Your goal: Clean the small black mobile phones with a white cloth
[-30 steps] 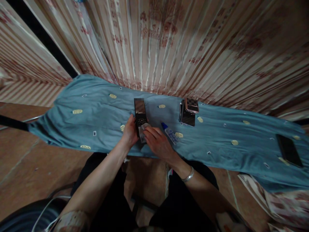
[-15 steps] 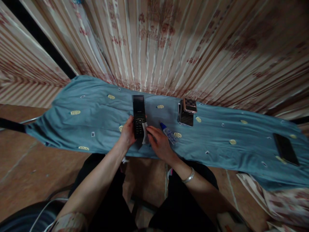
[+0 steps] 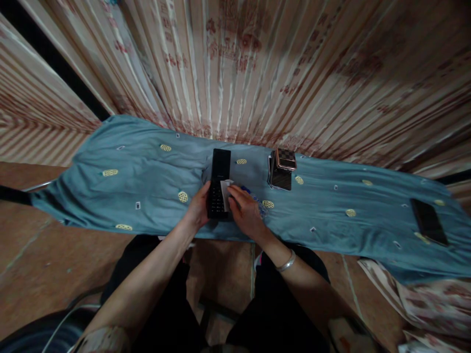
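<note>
Striped patterned curtain (image 3: 257,59) hanging close behind everything. In front of it a bench under a blue cloth (image 3: 128,162) dotted with yellow motifs, wrinkled and sagging off the near edge. On the cloth, well apart at the far right, a dark flat phone (image 3: 429,221); near the middle, a small boxy checkered case (image 3: 282,168) standing upright.

Long black keypad handset (image 3: 218,184) lying flat on the cloth at centre. Left hand (image 3: 198,208) curled around the handset's lower left side, fingers closed on its edge. Right hand (image 3: 246,213) pinching a small white wipe (image 3: 225,190) against the keypad's right side, fingertips pressed together on it. Just beyond the right hand, largely hidden by it, a small blue-capped bottle (image 3: 253,198) lying on its side.

Likely risks, as judgements: loose cloth sliding under pressure and carrying the handset toward the near edge; too hard a rub shifting the handset out of the left hand's light grip; right wrist nudging the bottle into a roll; liquid from the wipe seeping between keys, wetness not discernible here.
</note>
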A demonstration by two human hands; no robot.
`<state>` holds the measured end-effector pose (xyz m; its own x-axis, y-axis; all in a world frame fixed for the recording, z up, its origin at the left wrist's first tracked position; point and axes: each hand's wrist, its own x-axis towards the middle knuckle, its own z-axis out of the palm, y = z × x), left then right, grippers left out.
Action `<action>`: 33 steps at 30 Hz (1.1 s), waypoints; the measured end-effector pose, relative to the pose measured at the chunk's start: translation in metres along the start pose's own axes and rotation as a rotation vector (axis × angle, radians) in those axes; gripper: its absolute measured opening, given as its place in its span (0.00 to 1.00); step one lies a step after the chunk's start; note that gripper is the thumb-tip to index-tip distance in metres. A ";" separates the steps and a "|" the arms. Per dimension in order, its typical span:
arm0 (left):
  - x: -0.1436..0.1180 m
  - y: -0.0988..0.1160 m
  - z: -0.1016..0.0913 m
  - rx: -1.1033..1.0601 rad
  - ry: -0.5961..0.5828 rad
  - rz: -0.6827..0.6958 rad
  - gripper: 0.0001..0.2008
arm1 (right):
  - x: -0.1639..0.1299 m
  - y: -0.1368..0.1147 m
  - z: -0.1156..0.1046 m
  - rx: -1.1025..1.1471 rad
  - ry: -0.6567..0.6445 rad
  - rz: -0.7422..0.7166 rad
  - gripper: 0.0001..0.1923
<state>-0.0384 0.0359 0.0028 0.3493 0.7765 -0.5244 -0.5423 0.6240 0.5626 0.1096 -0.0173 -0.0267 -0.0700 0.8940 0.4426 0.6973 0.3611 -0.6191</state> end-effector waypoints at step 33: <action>-0.007 -0.014 -0.005 0.129 -0.016 0.053 0.14 | 0.012 0.015 -0.005 -0.021 0.110 0.084 0.21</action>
<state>-0.0371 0.0217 -0.0048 0.3357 0.8091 -0.4824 -0.4576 0.5877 0.6672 0.1225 -0.0024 -0.0275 0.0673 0.8862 0.4585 0.7121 0.2792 -0.6442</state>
